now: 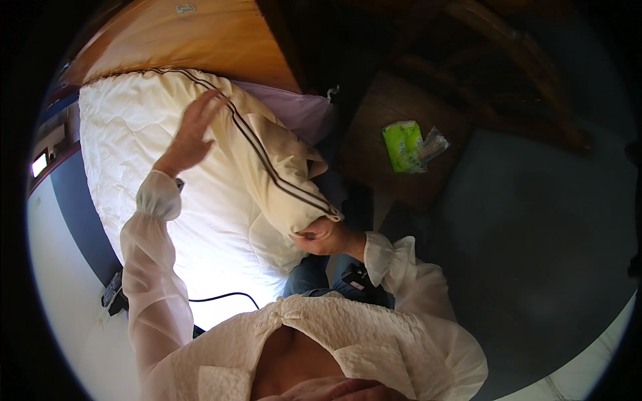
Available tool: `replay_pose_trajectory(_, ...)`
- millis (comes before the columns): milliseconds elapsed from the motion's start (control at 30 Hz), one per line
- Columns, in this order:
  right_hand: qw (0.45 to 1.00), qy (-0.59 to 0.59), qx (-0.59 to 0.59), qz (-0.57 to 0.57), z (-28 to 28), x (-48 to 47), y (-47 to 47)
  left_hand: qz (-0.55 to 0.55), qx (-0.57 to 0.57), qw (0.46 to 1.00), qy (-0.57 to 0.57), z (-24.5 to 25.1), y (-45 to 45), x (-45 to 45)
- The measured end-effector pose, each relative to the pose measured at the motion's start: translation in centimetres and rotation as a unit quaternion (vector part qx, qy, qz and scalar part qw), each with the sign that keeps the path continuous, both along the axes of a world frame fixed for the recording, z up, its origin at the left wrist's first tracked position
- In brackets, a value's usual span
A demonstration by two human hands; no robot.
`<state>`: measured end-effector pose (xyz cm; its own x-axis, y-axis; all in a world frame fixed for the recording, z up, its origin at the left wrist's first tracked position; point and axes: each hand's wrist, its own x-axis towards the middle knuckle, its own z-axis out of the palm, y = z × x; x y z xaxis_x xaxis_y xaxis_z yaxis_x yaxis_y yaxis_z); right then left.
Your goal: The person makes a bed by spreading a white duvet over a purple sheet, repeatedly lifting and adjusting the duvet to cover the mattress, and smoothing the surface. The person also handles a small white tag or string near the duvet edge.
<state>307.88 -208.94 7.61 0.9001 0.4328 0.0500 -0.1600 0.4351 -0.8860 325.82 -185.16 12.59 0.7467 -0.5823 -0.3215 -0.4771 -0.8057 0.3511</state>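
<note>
A cream quilt (241, 175) with a dark-striped border spreads over the bed before me. My right hand (323, 238) grips its near right corner, thumb and fingers closed on the cloth beside the end of the striped edging (271, 173). Farther up the quilt, my left hand (193, 130) has its fingers apart and is slightly blurred. Its fingertips lie over the striped border; whether they press on the cloth I cannot tell. Lilac cloth (296, 108) shows from beneath the quilt at the far right side.
A wooden headboard (200, 40) rises at the bed's far end. Right of the bed, a low wooden stool or small table (361, 145) bears a green plastic packet (403, 145) and clear wrapping (434, 145). A black cable (225, 295) crosses the bed near my body.
</note>
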Motion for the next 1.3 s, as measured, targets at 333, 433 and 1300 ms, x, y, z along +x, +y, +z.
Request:
replay_pose_trajectory(333,0.986,0.14,-0.087,-0.008,0.8,2.4,0.4,-0.027,0.077,0.993,0.08,7.3,0.8,-1.5)
replay_pose_trajectory(433,0.964,0.263,0.026,0.001,1.4,3.2,2.9,0.022,0.034,0.993,0.115,12.4,3.8,-4.2)
replay_pose_trajectory(1300,0.985,0.17,-0.005,-0.038,0.8,9.1,3.1,0.234,0.306,0.856,-0.344,19.6,18.1,2.7)
